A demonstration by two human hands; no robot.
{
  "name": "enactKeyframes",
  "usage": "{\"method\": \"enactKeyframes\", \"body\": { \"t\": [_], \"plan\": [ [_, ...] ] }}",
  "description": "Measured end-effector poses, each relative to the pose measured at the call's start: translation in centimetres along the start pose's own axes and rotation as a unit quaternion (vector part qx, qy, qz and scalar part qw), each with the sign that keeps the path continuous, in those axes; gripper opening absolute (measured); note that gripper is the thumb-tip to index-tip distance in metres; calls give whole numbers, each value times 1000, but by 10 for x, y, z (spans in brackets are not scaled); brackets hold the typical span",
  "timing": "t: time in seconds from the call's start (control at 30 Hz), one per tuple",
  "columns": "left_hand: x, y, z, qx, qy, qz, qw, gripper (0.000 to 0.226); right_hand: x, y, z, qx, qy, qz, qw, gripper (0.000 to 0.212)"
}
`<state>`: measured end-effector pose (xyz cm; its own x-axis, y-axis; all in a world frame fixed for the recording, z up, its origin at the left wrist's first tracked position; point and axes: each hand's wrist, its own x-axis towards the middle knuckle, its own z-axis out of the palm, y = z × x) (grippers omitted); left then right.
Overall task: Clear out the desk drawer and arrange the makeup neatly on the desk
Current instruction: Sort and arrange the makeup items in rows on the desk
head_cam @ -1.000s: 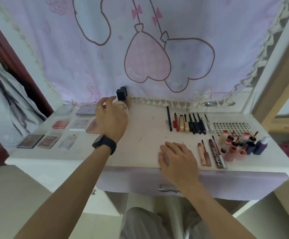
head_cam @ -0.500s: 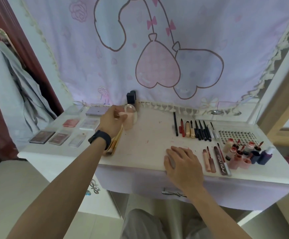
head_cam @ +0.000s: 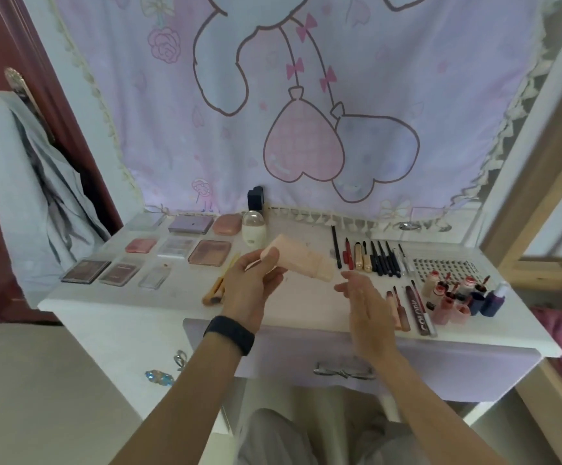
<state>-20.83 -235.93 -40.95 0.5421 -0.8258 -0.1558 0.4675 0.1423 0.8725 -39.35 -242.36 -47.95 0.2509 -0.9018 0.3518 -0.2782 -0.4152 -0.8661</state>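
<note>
Most of it looks done: palettes (head_cam: 175,248) lie in rows on the left of the worktop (head_cam: 172,293), pencils (head_cam: 373,260) line the far right, small bottles (head_cam: 454,297) cluster near right, and the drawer (head_cam: 440,367) is closed (contents unseen). The left hand (head_cam: 256,286) has its grip curled round a peach tube (head_cam: 301,260) above mid-worktop, not yet placed. The right hand (head_cam: 363,303) is straight-fingered just beside it, holding nothing.

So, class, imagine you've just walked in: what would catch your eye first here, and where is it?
The peach-pink tube held up over the middle of the desk by the left hand, with the right hand open beside it. Behind hangs a lilac curtain with heart-shaped balloons, and palettes lie in neat rows on the desk's left.
</note>
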Motion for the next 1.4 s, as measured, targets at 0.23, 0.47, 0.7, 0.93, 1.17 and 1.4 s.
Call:
{"method": "enactKeyframes", "body": {
  "t": [0.23, 0.47, 0.7, 0.93, 1.17, 1.4],
  "plan": [
    [-48, -36, 13, 14, -26, -26, 999, 28, -27, -18, -31, 221, -2, 121, 968, 41],
    [-65, -65, 8, 348, -86, 172, 917, 40, -53, -2, -55, 274, -40, 220, 935, 28],
    [-52, -61, 7, 605, -139, 630, 466, 32, -59, -6, -65, 374, -78, 282, 880, 21],
    [-54, -58, 8, 604, -214, 633, 434, 35, -64, -9, -75, 263, -111, 198, 938, 30],
    [-54, -54, 4, 546, -270, 249, 753, 29, -60, -14, -89, 147, -157, 94, 972, 26],
    [-54, -56, -3, 533, -279, 212, 770, 30, -53, -11, -90, 177, -163, 104, 965, 14]
  ]
}}
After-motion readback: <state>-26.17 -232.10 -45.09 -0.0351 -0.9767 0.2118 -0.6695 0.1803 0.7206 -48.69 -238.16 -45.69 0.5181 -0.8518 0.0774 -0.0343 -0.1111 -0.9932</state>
